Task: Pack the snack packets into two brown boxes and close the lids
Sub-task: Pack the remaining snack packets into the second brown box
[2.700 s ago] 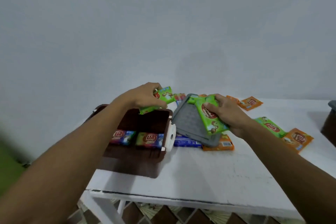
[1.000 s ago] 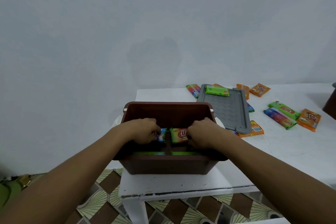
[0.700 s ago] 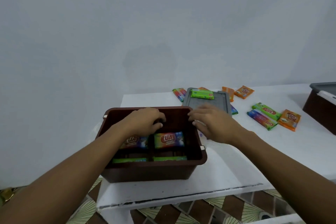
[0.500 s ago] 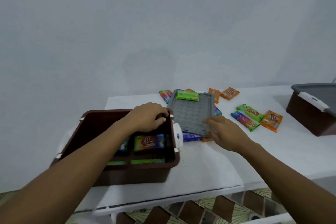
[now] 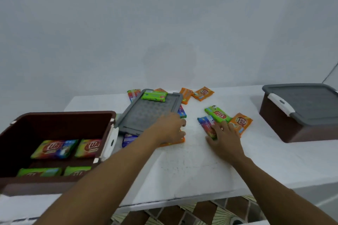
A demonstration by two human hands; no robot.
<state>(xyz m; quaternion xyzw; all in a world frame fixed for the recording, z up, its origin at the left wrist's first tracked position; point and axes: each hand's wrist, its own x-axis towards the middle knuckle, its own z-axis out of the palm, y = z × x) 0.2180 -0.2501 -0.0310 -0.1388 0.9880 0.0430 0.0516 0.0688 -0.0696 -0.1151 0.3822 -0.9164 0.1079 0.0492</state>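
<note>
The open brown box [image 5: 58, 115] stands at the left table edge with several snack packets [image 5: 54, 149] inside. Its grey lid [image 5: 146, 113] lies flat beside it on top of some packets, and a green packet [image 5: 154, 95] lies on the lid. My left hand [image 5: 170, 129], blurred, hovers with loosely bent fingers over the lid's near right corner and an orange packet [image 5: 173, 143]. My right hand [image 5: 224, 139] rests flat, fingers spread, on a multicolour packet [image 5: 205, 123]. Next to that packet lie a green packet [image 5: 217, 114] and an orange packet [image 5: 241, 121].
A second brown box [image 5: 285, 126] with its grey lid [image 5: 309, 102] on stands at the right. More orange packets [image 5: 203, 93] lie near the wall behind the loose lid. The white table [image 5: 192, 166] ends close in front, above a tiled floor.
My left hand left the open box's rim and moved right to the lid's near corner. My right hand moved right from the lid's front edge onto the multicolour packet. The view panned right.
</note>
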